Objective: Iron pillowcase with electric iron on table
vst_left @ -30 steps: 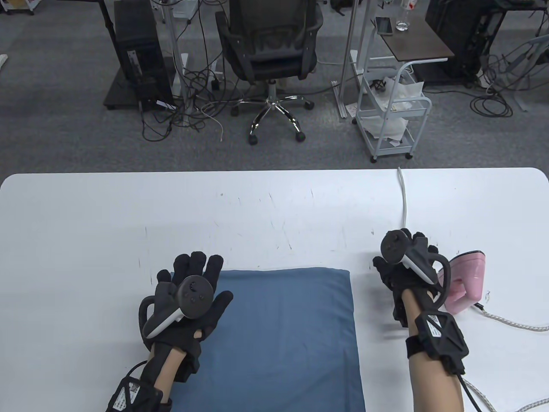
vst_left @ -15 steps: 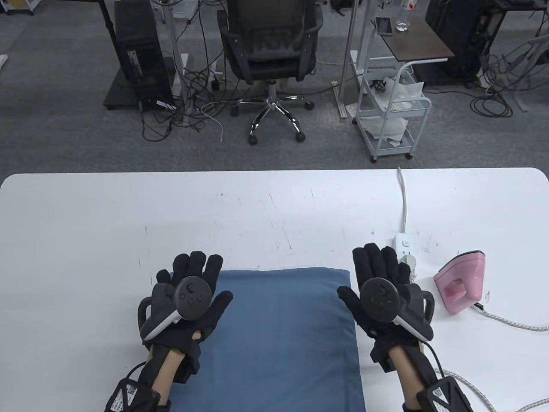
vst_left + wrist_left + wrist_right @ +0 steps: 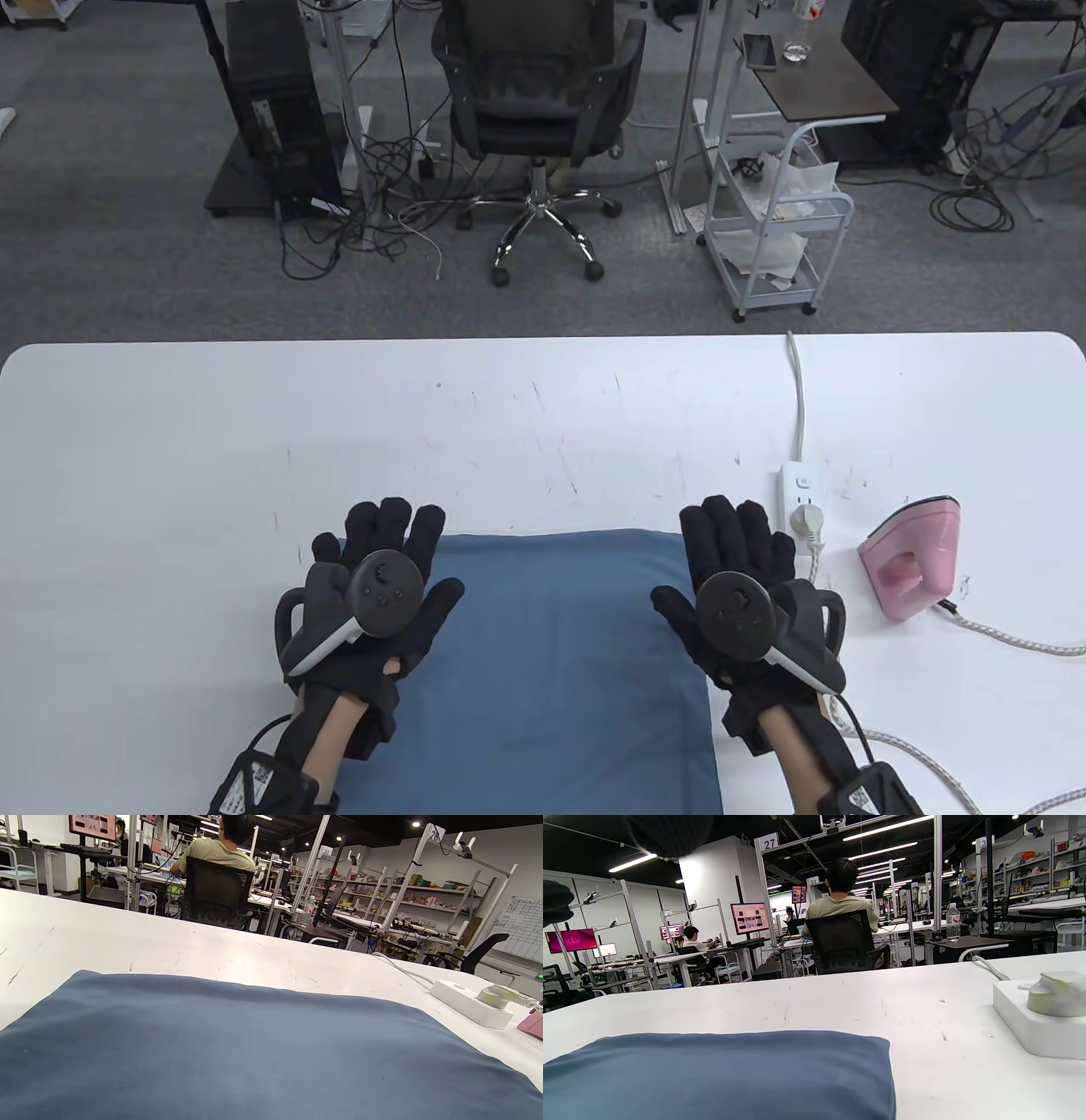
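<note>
Your left hand and right hand lie spread, flanking the pillowcase's far corners; it's soft, so pin its edges and grip the iron by its handle.

Flat blue fabric pillowcase laid at the near middle of the white table, pink electric iron stood well to its right, white power strip placed between them.

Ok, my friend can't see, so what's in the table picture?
A blue pillowcase lies flat on a white table, a gloved left hand and right hand spread open at its sides. A pink iron stands untouched, right of a power strip.
</note>
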{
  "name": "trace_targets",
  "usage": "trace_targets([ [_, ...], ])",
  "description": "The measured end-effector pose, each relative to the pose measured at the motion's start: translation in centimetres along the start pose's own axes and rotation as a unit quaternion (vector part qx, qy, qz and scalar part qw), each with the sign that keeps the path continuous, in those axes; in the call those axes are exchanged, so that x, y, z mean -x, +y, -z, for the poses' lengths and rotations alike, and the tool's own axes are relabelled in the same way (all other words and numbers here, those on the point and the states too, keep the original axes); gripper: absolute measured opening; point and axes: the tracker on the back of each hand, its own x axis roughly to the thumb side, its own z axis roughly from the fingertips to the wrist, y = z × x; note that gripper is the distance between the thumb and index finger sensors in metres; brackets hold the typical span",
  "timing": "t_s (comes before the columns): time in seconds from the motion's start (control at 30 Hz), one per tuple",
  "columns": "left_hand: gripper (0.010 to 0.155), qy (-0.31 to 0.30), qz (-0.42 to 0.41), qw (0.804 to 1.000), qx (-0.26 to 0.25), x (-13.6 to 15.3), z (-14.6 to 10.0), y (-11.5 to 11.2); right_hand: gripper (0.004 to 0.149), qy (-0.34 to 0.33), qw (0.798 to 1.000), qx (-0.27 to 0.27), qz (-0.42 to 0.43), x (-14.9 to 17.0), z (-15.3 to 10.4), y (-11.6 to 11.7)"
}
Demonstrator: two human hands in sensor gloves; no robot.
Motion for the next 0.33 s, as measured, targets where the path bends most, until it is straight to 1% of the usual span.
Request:
trace_targets([
  [0.2, 0.076, 0.001, 0.000, 1.000, -0.004, 0.00, 0.00, 0.06, 0.084, -0.002, 1.000, -0.005, -0.004, -0.01, 0.06, 0.21],
  [0.33, 0.076, 0.003, -0.001, 1.000, -0.003, 0.04, 0.07, 0.07, 0.084, -0.004, 1.000, -0.016, 0.009, 0.11, 0.24, 0.47],
])
